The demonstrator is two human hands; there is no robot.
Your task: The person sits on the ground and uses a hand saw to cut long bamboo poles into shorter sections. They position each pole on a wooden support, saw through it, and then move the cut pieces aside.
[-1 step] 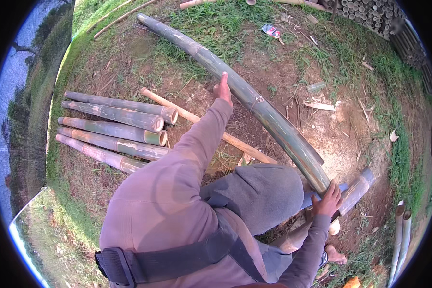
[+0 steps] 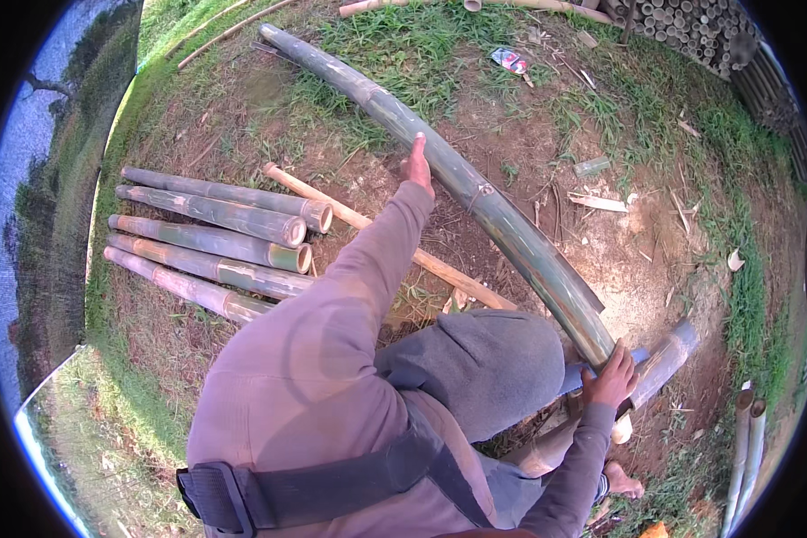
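- Long bamboo pole (image 2: 531,255), green w/ pale scuffs, slants across grass-patched ground (image 2: 511,117), its near end beside a grey-clad knee (image 2: 489,359).
- L hand (image 2: 418,166) meets the pole's left edge approx. midway, thumb up; other fingers hidden, so can't tell if closed.
- R hand (image 2: 611,378) grips the pole's near end, fingers curled over it.
- Slim pale stick (image 2: 453,272) lies L of the pole, w/ five cut bamboo lengths (image 2: 208,213) farther L.
- Weathered bamboo piece (image 2: 665,359) sits R of the pole's near end, just past the R hand.
- Crumpled multicoloured packet (image 2: 510,61) lies R of the pole's far end; bamboo stack (image 2: 672,22) well beyond, same side.
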